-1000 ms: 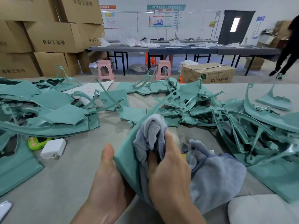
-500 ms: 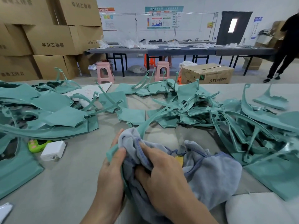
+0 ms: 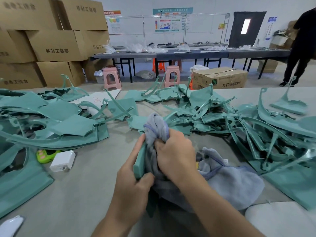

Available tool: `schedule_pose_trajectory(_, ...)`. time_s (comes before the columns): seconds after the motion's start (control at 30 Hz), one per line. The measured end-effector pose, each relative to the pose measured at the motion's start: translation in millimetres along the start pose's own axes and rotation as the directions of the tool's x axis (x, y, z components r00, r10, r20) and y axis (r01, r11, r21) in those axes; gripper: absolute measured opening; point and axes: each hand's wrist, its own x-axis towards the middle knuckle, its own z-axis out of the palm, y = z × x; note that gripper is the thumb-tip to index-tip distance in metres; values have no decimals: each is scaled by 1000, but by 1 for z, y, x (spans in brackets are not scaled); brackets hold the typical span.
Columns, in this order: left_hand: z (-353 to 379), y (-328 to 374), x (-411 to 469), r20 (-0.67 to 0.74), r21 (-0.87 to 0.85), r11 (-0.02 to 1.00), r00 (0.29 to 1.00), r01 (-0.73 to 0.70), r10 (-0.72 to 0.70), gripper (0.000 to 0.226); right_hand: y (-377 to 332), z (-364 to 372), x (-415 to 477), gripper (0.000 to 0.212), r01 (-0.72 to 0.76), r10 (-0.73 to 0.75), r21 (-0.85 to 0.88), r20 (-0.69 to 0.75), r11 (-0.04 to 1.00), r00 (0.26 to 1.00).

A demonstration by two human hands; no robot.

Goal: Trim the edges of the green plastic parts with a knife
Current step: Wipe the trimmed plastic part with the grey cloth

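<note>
Since half a second ago, both hands have slid further up the green plastic part (image 3: 138, 164), and the bunched top of the grey cloth (image 3: 156, 130) now stands higher above the knuckles, much as it did a second ago. Nearest the camera, the left hand (image 3: 132, 182) is clamped on the lower edge of the part, thumb along its outer face and fingers curled beneath. Just beside it, the right hand (image 3: 176, 157) is closed tight around the cloth, pressing it against the part's inner side. No knife blade shows in either hand; a small yellow patch just beside the right wrist may be a tool handle, but that cannot be told. This back-and-forth looks like wiping rather than cutting, so I judge this piece is being cleaned around its trimming, and edge work on it is either finished or paused.

To the left lie a white adapter (image 3: 63, 161) and a green-yellow object (image 3: 44, 155), both on the table (image 3: 89, 194). Beyond the hands, a large pile of green parts (image 3: 239, 130) spreads across the table's far side, with another stack (image 3: 51, 127) to the left, so plenty appears left to process. Farther off stand pink stools (image 3: 112, 78), cardboard boxes (image 3: 56, 45) and a person in dark clothes (image 3: 301, 48).
</note>
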Motion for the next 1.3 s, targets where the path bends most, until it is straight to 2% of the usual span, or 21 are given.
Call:
schedule_pose_trajectory(0.03,-1,-1,0,-10,-7,1000,1000,5,-5,97,-19,-8,2,22,86,-85,-20,43,996,995)
schedule_pose_trajectory(0.07,0,0,0,-27,-5,1000,1000,9,-9,97,-20,-3,-1,24,52,-53,78,5,996,999)
schedule_pose_trajectory(0.2,5,1,-4,-93,-2,1000,995,31,-32,96,-18,-1,36,28,-121,119,168,21,978,993)
schedule_pose_trajectory(0.27,6,2,-5,-129,-4,999,991,43,-44,95,-17,1,50,28,-167,182,221,-50,961,982)
schedule_pose_trajectory(0.47,9,4,-8,-207,4,1000,978,17,-15,93,11,-11,67,21,-250,273,122,-234,960,933)
schedule_pose_trajectory(0.57,0,1,-1,-350,-204,978,930,44,-115,86,15,-28,68,19,-235,247,78,-288,969,925)
schedule_pose_trajectory(0.63,-8,1,5,-463,-380,925,860,23,-212,80,16,-38,64,12,-192,174,-26,-321,981,931)
schedule_pose_trajectory(0.7,-14,1,9,-520,-496,868,802,-5,-292,70,16,-48,55,10,-137,91,-231,-201,963,975)
schedule_pose_trajectory(0.77,-12,2,10,-548,-442,897,797,-17,-255,56,9,-57,38,23,52,-28,-564,51,824,998)
schedule_pose_trajectory(0.8,-10,2,8,-567,-319,948,805,-18,-175,53,7,-60,30,30,179,-134,-631,118,755,984)
schedule_pose_trajectory(0.83,-8,4,4,-559,-127,992,828,-27,-49,54,5,-60,20,31,278,-252,-578,127,767,959)
schedule_pose_trajectory(0.87,-5,7,0,-501,93,994,860,-59,98,58,1,-61,5,29,347,-339,-393,92,852,936)
schedule_pose_trajectory(0.9,-3,11,-4,-392,281,954,895,-101,211,66,-5,-59,-13,27,326,-318,-88,92,941,944)
schedule_pose_trajectory(0.93,0,10,-7,-249,400,905,932,-148,263,75,-14,-55,-31,28,205,-255,252,186,946,949)
schedule_pose_trajectory(0.97,3,8,-10,-90,437,878,961,-197,261,86,-17,-49,-44,32,10,-207,513,328,858,922)
schedule_pose_trajectory(1.0,7,8,-12,67,396,891,975,-222,214,96,-15,-44,-53,31,-180,-146,621,436,763,888)
schedule_pose_trajectory(1.03,12,9,-15,190,308,926,967,-220,167,104,-9,-40,-57,25,-272,-92,656,464,704,881)
schedule_pose_trajectory(1.1,17,13,-20,274,148,974,954,-169,124,109,4,-44,-61,18,-321,12,661,427,679,904)
schedule_pose_trajectory(1.17,20,18,-21,175,128,984,979,-123,100,106,17,-57,-64,31,-329,45,657,410,678,911)
schedule_pose_trajectory(1.23,21,23,-18,-19,289,953,995,-88,98,100,27,-71,-67,32,-330,34,687,406,647,913)
schedule_pose_trajectory(1.3,24,27,-16,-97,361,932,993,-31,71,101,34,-81,-72,29,-319,21,735,384,598,923)
